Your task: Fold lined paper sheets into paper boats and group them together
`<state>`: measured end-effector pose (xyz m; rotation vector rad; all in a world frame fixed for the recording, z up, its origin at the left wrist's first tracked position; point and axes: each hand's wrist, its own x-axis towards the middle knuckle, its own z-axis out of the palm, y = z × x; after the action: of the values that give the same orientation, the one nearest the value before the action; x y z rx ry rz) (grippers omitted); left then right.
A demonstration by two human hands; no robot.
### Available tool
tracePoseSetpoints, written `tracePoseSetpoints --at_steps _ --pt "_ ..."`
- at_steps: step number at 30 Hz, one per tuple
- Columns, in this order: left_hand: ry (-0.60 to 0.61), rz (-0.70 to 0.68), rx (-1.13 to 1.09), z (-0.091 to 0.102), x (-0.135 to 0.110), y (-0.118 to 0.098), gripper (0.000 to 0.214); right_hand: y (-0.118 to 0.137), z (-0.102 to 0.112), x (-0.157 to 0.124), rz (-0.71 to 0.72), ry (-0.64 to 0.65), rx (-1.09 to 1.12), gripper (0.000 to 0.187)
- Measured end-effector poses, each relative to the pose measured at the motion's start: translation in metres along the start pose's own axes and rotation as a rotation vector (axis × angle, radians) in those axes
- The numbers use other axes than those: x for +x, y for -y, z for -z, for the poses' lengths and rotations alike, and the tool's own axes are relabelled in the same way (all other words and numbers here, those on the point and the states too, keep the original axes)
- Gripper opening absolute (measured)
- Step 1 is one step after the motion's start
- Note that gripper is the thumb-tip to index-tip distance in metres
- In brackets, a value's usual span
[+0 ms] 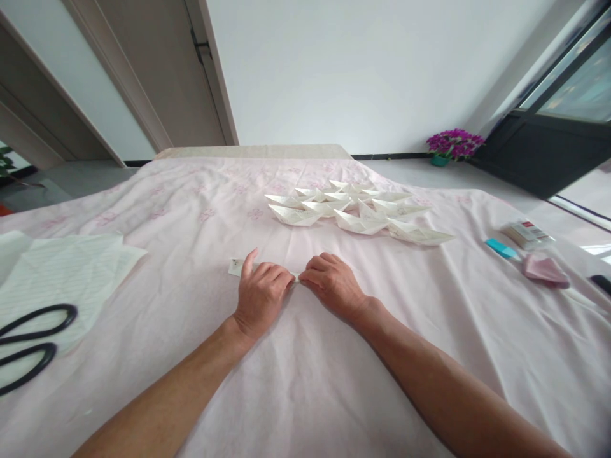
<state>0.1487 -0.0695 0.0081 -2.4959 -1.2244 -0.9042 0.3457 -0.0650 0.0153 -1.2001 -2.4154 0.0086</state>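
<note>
L hand (260, 296) & R hand (334, 284): grips curled shut on paper strip (236, 266).
Strip thin, white, creased flat; long axis 9–3 o'clock, lying mid pink floral cloth (305, 381). Pointed paper boats (358, 221) at 12; black scissors (28, 348) at 8.

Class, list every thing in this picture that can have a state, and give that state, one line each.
left hand: fingers curled shut on the paper strip, thumb out.
right hand: fingers curled shut on the same strip.
paper strip: folded narrow, lying on the cloth, mostly covered.
paper boats: folded, upright, clustered together.
scissors: lying flat; blades out of view.
paper sheets: unfolded, flat.
</note>
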Motion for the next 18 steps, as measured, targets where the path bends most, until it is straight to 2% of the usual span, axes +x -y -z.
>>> tracePoseSetpoints --at_steps 6,18 --pt "-0.001 -0.018 0.01 0.0024 0.0002 -0.0004 0.018 0.0065 -0.0034 0.0032 0.006 0.017 -0.009 0.02" --pt "0.05 -0.114 0.107 0.0082 -0.0033 -0.001 0.023 0.0037 -0.0043 -0.0054 -0.023 0.026 0.062 0.02"
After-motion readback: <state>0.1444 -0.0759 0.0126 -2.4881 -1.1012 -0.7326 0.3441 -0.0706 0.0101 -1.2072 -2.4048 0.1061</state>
